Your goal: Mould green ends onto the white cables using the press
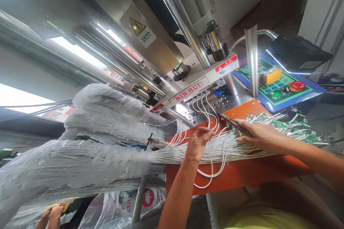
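My left hand (199,142) is closed in a pinch on a thin white cable (210,164), which loops down over the bench edge. My right hand (251,132) is wrapped around a long, narrow dark metal tool (230,121); its exact kind is unclear. The tool points toward the machine's metal plate (224,105). Under both hands lies a thick bundle of white cables (174,152), many with green-and-metal connector ends (290,127) at the right. Several cable ends with green boards (201,96) sit in the press, below its "MIN-HUI" label.
Plastic-wrapped cable bundles (107,114) fill the left. A control panel with a red emergency button (297,86) stands at the right, below a black lamp (301,53). Steel columns (185,21) rise above the orange bench (242,175). Another person's hands (53,214) show at lower left.
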{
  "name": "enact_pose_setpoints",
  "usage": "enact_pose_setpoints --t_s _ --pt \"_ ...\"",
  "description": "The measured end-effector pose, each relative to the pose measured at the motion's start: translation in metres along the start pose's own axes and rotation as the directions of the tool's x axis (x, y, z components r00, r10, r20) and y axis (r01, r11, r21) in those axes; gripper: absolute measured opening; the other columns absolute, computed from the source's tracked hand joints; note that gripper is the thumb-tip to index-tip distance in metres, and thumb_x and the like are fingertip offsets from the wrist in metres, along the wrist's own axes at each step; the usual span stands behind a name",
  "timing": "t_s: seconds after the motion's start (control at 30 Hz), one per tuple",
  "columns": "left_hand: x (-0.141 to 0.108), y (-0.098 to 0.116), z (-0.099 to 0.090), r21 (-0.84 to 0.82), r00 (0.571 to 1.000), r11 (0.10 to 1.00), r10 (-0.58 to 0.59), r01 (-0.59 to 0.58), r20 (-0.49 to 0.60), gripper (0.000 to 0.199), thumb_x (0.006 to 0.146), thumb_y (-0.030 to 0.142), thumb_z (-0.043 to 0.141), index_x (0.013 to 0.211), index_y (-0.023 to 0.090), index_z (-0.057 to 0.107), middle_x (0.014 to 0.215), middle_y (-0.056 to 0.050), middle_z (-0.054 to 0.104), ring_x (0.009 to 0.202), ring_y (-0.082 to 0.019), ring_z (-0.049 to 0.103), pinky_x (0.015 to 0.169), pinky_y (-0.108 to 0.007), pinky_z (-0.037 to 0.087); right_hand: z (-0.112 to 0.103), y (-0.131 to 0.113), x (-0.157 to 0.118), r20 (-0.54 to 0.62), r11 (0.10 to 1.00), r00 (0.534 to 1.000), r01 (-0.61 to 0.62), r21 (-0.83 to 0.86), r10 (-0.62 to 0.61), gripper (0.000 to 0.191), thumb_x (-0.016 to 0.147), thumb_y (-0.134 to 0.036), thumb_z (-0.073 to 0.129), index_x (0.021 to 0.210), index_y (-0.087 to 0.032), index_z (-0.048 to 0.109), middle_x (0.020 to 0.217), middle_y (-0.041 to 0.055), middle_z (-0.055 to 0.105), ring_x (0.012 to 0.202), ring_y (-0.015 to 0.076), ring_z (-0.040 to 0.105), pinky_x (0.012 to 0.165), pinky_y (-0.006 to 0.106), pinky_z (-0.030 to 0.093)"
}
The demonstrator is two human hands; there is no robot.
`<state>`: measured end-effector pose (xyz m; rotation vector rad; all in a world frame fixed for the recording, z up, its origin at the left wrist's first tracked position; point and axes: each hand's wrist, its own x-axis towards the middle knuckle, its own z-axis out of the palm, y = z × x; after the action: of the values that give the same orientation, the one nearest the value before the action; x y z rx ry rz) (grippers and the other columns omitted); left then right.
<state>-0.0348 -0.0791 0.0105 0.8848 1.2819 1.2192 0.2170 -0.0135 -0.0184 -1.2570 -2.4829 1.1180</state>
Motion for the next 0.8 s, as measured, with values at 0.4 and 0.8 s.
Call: enact_pose_setpoints --t_s 0.4,0.8 --pt "0.050 -0.016 0.012 0.710 0.825 0.450 0.444 -0.542 0.349 0.011 0.081 0.012 0.063 0.080 0.019 0.072 0.076 -0.002 0.070 0.076 -0.014 0.060 0.073 -0.027 0.049 -0.002 -0.003 0.000 0.018 1.000 0.999 -0.029 -0.009 0.029 0.044 0.088 -0.048 0.046 0.123 -0.023 0.045 0.097 0.0085 0.068 0.087 0.0278 0.063 0.067 0.032 0.041" --pt "0.063 -0.031 0.015 0.727 0.840 0.452 0.430 -0.517 0.330 0.013 0.081 0.012 0.063 0.081 0.021 0.073 0.077 -0.003 0.070 0.075 -0.014 0.062 0.072 -0.026 0.051 -0.002 -0.003 0.001 -0.021 1.000 1.000 -0.007 0.010 0.008 0.039 0.086 -0.046 0.051 0.120 -0.027 0.051 0.095 0.0067 0.069 0.086 0.0266 0.064 0.069 0.031 0.042"
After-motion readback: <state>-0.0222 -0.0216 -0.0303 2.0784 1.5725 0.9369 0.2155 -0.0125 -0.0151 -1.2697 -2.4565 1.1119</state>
